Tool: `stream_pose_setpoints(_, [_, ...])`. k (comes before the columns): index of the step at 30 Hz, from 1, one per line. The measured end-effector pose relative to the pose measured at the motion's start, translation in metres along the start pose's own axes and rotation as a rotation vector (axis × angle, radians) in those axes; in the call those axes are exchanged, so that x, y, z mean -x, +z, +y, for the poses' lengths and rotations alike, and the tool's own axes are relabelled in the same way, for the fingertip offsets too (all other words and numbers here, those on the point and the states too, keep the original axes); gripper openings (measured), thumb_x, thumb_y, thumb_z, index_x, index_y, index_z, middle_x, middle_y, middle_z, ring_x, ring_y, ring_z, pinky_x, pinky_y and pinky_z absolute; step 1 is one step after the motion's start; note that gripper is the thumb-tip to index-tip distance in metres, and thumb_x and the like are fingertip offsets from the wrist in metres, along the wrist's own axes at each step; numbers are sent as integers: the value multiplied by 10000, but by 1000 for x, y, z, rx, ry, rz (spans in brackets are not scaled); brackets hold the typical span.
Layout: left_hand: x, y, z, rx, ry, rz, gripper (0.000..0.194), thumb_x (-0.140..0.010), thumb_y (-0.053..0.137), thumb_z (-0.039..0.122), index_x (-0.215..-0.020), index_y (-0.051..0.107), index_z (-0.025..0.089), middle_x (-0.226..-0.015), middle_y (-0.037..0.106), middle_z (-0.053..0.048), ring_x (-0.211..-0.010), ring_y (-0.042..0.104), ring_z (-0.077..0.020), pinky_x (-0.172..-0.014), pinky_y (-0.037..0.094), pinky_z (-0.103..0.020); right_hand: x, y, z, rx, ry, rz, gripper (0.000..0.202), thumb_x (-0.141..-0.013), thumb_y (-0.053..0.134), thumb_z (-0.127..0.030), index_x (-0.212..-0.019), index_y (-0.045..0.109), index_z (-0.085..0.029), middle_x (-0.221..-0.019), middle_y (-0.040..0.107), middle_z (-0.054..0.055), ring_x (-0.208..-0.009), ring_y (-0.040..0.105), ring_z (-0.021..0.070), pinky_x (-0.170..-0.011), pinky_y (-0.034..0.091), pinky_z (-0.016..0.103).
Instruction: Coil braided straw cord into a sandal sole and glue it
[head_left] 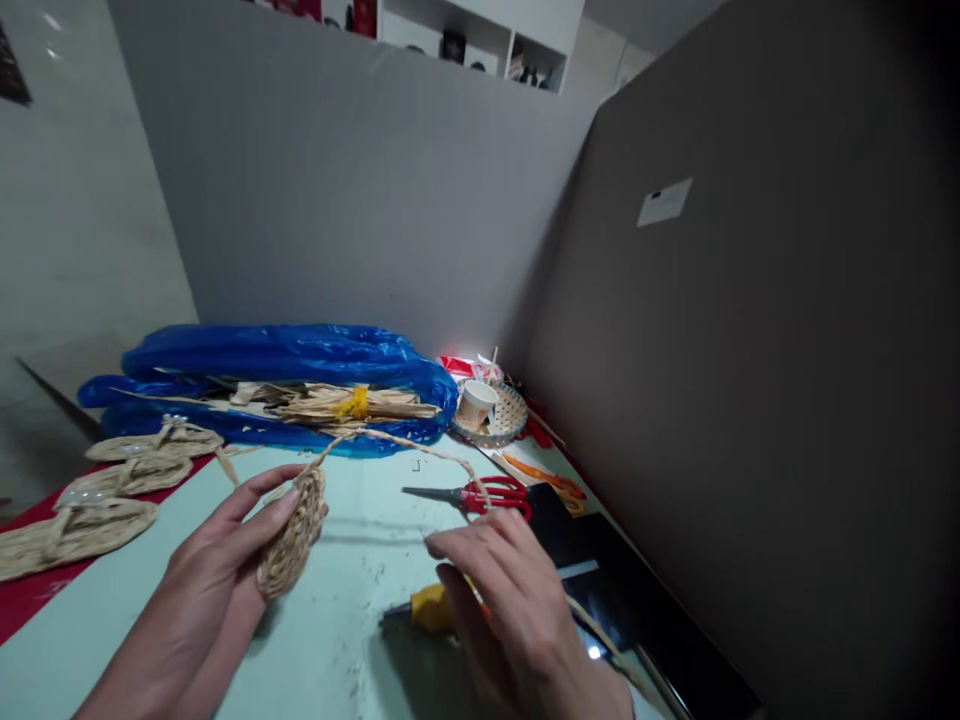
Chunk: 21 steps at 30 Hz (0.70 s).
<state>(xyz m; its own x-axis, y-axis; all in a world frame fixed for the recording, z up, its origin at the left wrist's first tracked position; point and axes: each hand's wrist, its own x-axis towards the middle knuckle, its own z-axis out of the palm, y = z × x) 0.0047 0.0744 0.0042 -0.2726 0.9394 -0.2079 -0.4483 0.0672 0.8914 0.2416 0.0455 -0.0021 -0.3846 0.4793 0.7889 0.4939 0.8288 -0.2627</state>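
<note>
1. I see my left hand (217,570) closed loosely around a small oval woven straw piece (294,535), thumb on the near face, fingers curled along its top edge. It is held up on edge just above the pale green tabletop (352,600), left of centre.
2. A twisted straw strand (420,447) runs from the top of the woven piece, arcs right over the tabletop and comes down toward my right hand (517,600).
3. Right hand: fingers nearly together, fingertips (450,545) pinched at or near the strand's end; I can't tell if it really grips it. It hovers over a yellow-handled tool (429,607) lying on the tabletop, not holding it.
4. Handling, my guess: the woven piece is very light, slightly springy, rough enough not to slip. It bends if squeezed flat and the coils could loosen, so take it by the rim, thumb and fingers on opposite faces. The strand is thin, limp and could fray or snap on a hard tug; pinch it close to the weave.
5. Nearby: red-handled scissors (480,495) just beyond the right hand, a black slab (600,590) at the right edge.
6. Farther back: a raw straw bundle (337,405) on a blue plastic bag (300,355), a paper cup (475,403) in a small woven basket (506,415).
7. Far left: finished straw sandals (82,525) on a red cloth (30,595).
</note>
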Motion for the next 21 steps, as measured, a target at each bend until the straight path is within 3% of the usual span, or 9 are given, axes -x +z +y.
stream_pose_setpoints(4, [9, 3, -3, 35, -72, -91, 429, -764, 802, 329, -1179, 695, 343, -1098, 817, -33, -1075, 750, -256, -772, 651, -250, -10, 10, -8, -81, 168, -120, 155, -960, 573, -157, -1096, 649, -157, -901, 726, 68, -793, 642, 186, -742, 538, 322])
stream_pose_setpoints(6, [14, 6, -7, 43, -119, -158, 472, -766, 807, 399, -1218, 670, 399, -1181, 802, 5, -1169, 712, -256, -849, 635, -254, -18, 13, -15, -193, 364, -189, 212, -965, 649, -306, -1127, 677, -174, -941, 741, 64, -806, 669, 175, -691, 542, 264])
stream_pose_setpoints(10, [20, 15, -13, -108, -14, -211, 542, -686, 831, 501, -1201, 697, 399, -1115, 825, -15, -1060, 756, -332, -812, 677, -377, -29, 22, -23, -485, 728, -267, 297, -908, 681, -421, -1048, 721, -162, -876, 712, 73, -778, 608, 187, -597, 455, 241])
stream_pose_setpoints(15, [20, 24, -12, -298, 206, -146, 500, -638, 808, 581, -1085, 757, 365, -944, 842, -30, -918, 782, -351, -691, 680, -389, -28, 24, -20, -629, 794, -210, 273, -909, 590, -412, -899, 655, -147, -832, 656, 58, -737, 543, 160, -669, 427, 279])
stream_pose_setpoints(21, [20, 13, -14, -438, 270, -99, 409, -635, 795, 607, -949, 798, 345, -916, 836, -15, -910, 768, -323, -672, 652, -320, -26, 21, -16, -819, 880, -160, 326, -876, 616, -489, -864, 577, -166, -705, 511, -13, -600, 410, 106, -552, 347, 239])
